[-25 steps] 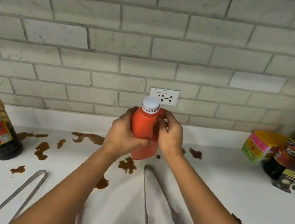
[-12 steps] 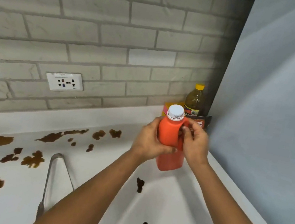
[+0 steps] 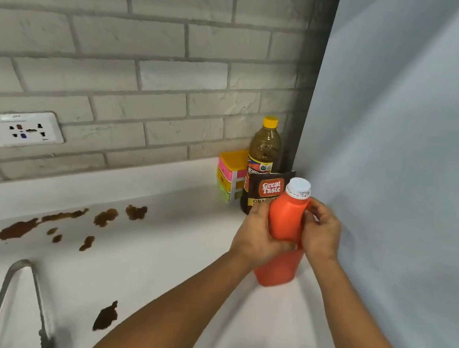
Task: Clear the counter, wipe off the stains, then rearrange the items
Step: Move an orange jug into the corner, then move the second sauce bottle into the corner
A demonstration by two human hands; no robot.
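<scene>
2 hands hold an orange plastic bottle with a white screw cap [image 3: 288,217] near the right end of the white counter [image 3: 168,242].

Head view: the left hand [image 3: 260,233] is curled round the front of the bottle body, and the right hand [image 3: 322,235] pinches the bottle's handle side just under the cap; whether the bottle base touches the counter, I cannot tell. Just behind the bottle stand a dark "Great Taste" pouch [image 3: 268,191], a brown bottle with a yellow cap [image 3: 266,146] and a stack of yellow, pink and green boxes [image 3: 229,174], all in the corner by the grey brick wall [image 3: 121,49]. Brown stains [image 3: 15,229] spot the counter on the left, and metal tongs [image 3: 19,299] lie near the bottom left edge. A white socket plate [image 3: 23,128] sits on the wall.
</scene>
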